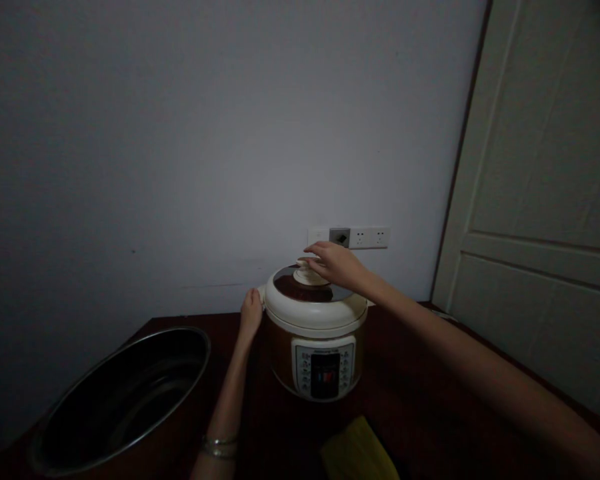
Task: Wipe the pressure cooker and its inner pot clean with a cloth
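Observation:
A cream and brown electric pressure cooker stands on a dark wooden table, its control panel facing me. My right hand rests on top of the lid, fingers curled over the cream knob at its centre. My left hand presses against the cooker's left side by the small side handle, fingers hidden behind the body. A bracelet sits on my left wrist.
A large steel basin sits on the table at the left. A yellow cloth-like object lies near the front edge. Wall sockets are mounted behind the cooker, and a white door stands at the right.

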Demonstrator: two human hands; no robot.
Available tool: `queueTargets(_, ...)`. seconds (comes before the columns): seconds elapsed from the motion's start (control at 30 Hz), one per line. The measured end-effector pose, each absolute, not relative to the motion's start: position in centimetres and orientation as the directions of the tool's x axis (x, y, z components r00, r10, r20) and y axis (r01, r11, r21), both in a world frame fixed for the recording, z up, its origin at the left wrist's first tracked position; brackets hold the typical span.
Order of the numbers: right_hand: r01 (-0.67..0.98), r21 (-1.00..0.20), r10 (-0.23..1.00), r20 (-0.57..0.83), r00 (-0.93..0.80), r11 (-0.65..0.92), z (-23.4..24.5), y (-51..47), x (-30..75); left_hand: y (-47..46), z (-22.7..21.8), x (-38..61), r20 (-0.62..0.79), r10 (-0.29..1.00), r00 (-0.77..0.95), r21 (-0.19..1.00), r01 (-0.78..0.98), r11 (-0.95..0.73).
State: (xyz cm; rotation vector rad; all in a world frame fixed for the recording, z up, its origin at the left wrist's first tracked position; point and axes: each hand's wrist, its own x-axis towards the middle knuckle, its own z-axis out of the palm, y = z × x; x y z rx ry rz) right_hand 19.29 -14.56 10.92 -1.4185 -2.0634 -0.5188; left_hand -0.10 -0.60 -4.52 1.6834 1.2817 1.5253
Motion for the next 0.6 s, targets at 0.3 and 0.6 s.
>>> queueTargets(0.3,0.94,-0.058,0.809,0.529,-0.257,0.337,9.4,-7.6,20.3,-0.8,-4.6,-0.1,0.458,0.887,-0.06,0.864,0.266,-0.428)
queueTargets(0.6,0.909,-0.043,0.772,0.544,-0.327,0.415,8.5,-7.0,20.8,-0.7,-4.7,0.0,0.477,0.876,-0.064,0.858,0.251,-0.449)
